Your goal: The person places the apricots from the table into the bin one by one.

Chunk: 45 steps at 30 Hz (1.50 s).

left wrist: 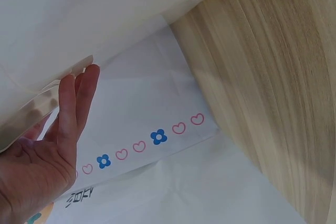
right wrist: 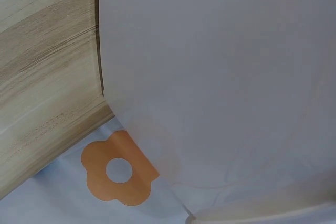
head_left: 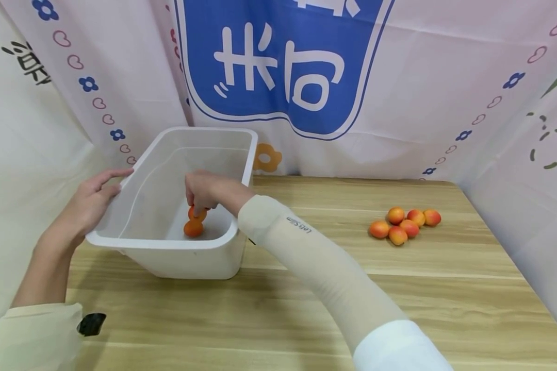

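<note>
A white plastic bin stands on the left part of the table. My left hand rests against its left rim, fingers mostly straight; in the left wrist view, the left hand lies along the rim's outer side. Inside the bin, my right hand points down and pinches an orange-red apricot low over the floor. Another apricot lies right in front of it. The right wrist view shows the bin wall but not the hand.
Several red-yellow apricots lie clustered on the right half of the wooden table. Printed white cloth hangs behind the table and along both sides. The bin's back rim is near the cloth.
</note>
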{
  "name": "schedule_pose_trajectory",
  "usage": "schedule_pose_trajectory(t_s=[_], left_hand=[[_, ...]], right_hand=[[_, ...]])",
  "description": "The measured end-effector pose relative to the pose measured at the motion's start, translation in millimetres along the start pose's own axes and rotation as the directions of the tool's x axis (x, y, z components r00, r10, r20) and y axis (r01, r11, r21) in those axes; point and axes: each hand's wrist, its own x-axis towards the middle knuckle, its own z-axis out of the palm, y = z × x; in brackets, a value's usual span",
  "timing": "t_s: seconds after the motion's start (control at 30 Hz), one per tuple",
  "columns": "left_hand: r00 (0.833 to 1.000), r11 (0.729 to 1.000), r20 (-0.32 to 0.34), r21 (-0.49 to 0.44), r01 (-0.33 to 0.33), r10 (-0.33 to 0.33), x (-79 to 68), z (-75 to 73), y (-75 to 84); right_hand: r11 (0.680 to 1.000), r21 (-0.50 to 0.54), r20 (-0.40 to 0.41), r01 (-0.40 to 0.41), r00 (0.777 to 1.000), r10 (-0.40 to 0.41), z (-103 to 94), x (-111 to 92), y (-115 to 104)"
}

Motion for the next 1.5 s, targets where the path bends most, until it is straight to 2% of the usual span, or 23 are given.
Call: schedule_pose_trajectory(t_s=[0.2, 0.37, 0.47, 0.63, 0.73, 0.87, 0.97, 1.2, 1.27, 1.5], left_hand=[[1.0, 1.0, 0.002, 0.004, 0.007, -0.007, -0.4, -1.2, 0.4], [1.0, 1.0, 0.002, -0.001, 0.003, -0.003, -0.3, -0.9, -0.4], [1.0, 1.0, -0.002, -0.001, 0.001, -0.001, -0.1, -0.8, -1.0], [1.0, 1.0, -0.003, -0.002, -0.002, 0.002, 0.2, -1.3, -1.3], [1.0, 1.0, 0.002, -0.003, -0.006, 0.006, 0.2, -1.7, -1.3], [1.0, 1.0, 0.003, -0.004, -0.008, 0.008, -0.2, -1.5, -1.4], [1.0, 1.0, 0.005, -0.003, -0.007, 0.007, -0.1, -1.4, -1.3], [1.0, 1.0, 0.011, -0.001, 0.001, -0.001, 1.9, -2.2, 0.6], [1.0, 1.0, 0.011, -0.005, 0.001, -0.001, 1.9, -1.9, 0.9], [1.0, 1.0, 0.023, -0.007, 0.011, -0.011, 1.9, -1.3, -2.5]], right_hand=[[1.0, 0.018, -0.004, -0.016, 1.0, 0.016, -1.6, -1.3, -0.2], [0.999, -0.046, -0.04, -0.006, 0.999, 0.004, -2.7, -4.7, -2.3], [0.996, -0.071, -0.058, 0.055, 0.997, -0.059, -5.8, -10.2, -2.1], [0.985, -0.026, -0.09, 0.17, 0.981, -0.171, -16.0, -26.7, 3.1], [0.973, -0.008, -0.134, 0.232, 0.964, -0.231, -22.3, -39.5, 9.2], [0.942, 0.009, -0.219, 0.335, 0.92, -0.325, -27.3, -59.0, 20.1], [0.92, 0.051, -0.282, 0.389, 0.889, -0.361, -29.2, -76.3, 28.8], [0.895, 0.093, -0.432, 0.435, 0.828, -0.358, -33.7, -114.7, 52.4], [0.89, 0.11, -0.454, 0.442, 0.819, -0.351, -34.4, -122.6, 59.2], [0.888, 0.139, -0.49, 0.439, 0.809, -0.324, -34.8, -147.9, 86.9]])
